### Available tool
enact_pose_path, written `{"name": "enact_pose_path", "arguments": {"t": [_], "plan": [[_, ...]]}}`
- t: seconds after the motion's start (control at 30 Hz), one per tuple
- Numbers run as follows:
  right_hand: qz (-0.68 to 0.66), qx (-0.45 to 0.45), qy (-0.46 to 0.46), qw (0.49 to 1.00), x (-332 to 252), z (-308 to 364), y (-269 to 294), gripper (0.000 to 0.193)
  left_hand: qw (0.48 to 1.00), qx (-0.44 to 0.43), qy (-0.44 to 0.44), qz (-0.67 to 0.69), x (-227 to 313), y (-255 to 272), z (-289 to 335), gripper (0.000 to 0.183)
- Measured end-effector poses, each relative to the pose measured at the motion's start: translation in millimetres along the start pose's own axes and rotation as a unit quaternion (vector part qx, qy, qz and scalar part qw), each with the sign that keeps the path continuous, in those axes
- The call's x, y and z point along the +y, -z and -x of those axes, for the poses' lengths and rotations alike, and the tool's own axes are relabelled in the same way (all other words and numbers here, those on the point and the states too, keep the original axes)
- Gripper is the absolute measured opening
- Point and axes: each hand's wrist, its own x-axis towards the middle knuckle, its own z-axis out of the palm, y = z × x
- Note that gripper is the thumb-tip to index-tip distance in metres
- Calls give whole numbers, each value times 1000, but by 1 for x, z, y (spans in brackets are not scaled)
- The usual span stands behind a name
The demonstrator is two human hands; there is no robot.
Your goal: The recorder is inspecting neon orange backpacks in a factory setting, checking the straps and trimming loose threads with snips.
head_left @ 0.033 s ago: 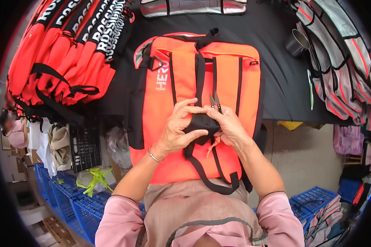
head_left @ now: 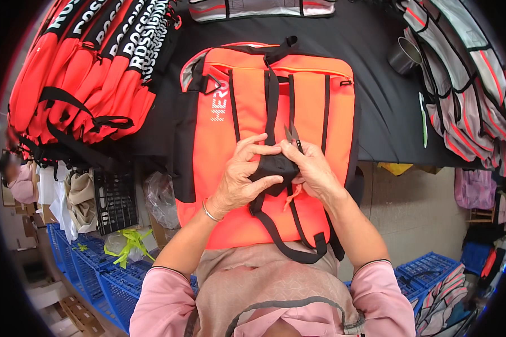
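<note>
I see the left hand (head_left: 239, 181) pinching a black flap (head_left: 278, 167) edgewise, thumb below; the right hand (head_left: 316, 174) curls round snips (head_left: 297, 140), blades forward.

snips (head_left: 296, 138): tips slightly higher in view | orange backpack (head_left: 213, 151): shifted slightly upward in view

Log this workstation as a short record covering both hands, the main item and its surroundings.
Left hand: thumb and fingers around a black fabric piece
Right hand: holding snips, blades pointing away from the person; thumb at the black fabric piece
Main item: orange backpack, shoulder straps facing up
Surface: black-covered table
Left side: red bags
Right side: grey bags, dark cup
Lower down: blue crates
</note>
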Motion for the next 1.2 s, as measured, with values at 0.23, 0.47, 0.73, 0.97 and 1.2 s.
{"name": "enact_pose_path", "arguments": {"t": [0.23,0.47,0.73,0.97,1.2], "plan": [[328,152,221,906,-6,62,8,36,997,23,65,43,-7,-28,22,26],[298,217,216,904,21,85,15,18,995,6,86,58,2,-36,24,21],[397,172,239,869,20,80,18,20,993,-9,80,85,-2,-36,23,19],[414,140,243,866,18,75,25,17,988,-44,96,111,-1,-30,21,18],[326,106,236,909,19,71,27,13,986,-60,97,124,-3,-29,21,20]]}}
